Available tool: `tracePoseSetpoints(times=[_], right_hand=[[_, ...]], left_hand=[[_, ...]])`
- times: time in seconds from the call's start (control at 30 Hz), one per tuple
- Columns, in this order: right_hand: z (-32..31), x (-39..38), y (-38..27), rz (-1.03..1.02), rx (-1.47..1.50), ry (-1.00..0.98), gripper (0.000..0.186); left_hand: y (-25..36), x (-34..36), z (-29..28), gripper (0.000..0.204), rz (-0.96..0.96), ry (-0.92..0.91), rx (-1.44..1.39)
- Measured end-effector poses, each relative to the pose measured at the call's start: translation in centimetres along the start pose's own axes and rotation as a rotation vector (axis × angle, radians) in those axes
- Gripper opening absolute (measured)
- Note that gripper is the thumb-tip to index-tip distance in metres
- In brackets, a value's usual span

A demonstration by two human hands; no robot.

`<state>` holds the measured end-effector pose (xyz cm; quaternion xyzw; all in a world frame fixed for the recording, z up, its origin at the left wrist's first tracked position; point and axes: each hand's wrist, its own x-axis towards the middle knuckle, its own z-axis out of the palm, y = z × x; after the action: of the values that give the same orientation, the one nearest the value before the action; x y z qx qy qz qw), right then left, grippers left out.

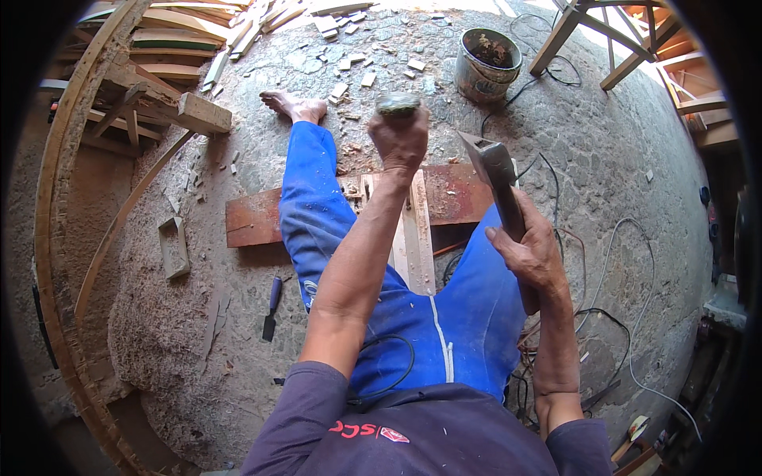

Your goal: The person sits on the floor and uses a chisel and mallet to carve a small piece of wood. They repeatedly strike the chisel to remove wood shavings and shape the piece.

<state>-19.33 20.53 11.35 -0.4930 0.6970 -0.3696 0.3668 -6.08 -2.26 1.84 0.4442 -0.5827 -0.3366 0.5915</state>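
Note:
My left hand (399, 143) is closed around an upright chisel, whose worn, rounded handle end (398, 104) shows above the fist; its blade is hidden below. Under that hand, pale wooden bars (419, 238) run between my legs and lie across a reddish-brown board (456, 190). My right hand (530, 250) grips the shaft of a hatchet (494, 163), its grey metal head raised to the right of the chisel. The two tools are apart.
A flat-bladed tool with a blue handle (274, 297) lies left of my leg, near a small wooden frame (174, 247). A dirty bucket (487, 65) stands ahead. Cables (627, 333) loop on the right. Wood offcuts (341, 89) and shavings litter the floor; curved timber (59, 198) rises at left.

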Motion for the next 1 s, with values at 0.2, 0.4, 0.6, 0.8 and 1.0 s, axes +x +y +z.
tracePoseSetpoints(times=[0.2,0.4,0.6,0.8,1.0], right_hand=[[-1.1,-2.8,1.3,0.116,0.294,0.082,0.056],[0.0,-4.3,1.4,-0.108,0.430,0.303,0.056],[-0.3,-4.0,0.7,-0.057,0.365,0.261,0.054],[0.6,-3.6,0.8,-0.022,0.398,0.187,0.045],[0.8,-3.3,1.0,-0.010,0.425,0.182,0.045]], left_hand=[[1.3,0.4,-2.6,0.016,-0.096,-0.489,-0.134],[-0.3,-0.9,-4.4,0.022,0.035,0.096,0.013],[4.2,-1.2,-2.8,0.026,0.291,-0.231,0.109],[2.8,-1.6,-3.5,0.020,0.171,-0.264,0.055],[2.3,-1.9,-3.5,0.018,0.085,-0.267,-0.036]])
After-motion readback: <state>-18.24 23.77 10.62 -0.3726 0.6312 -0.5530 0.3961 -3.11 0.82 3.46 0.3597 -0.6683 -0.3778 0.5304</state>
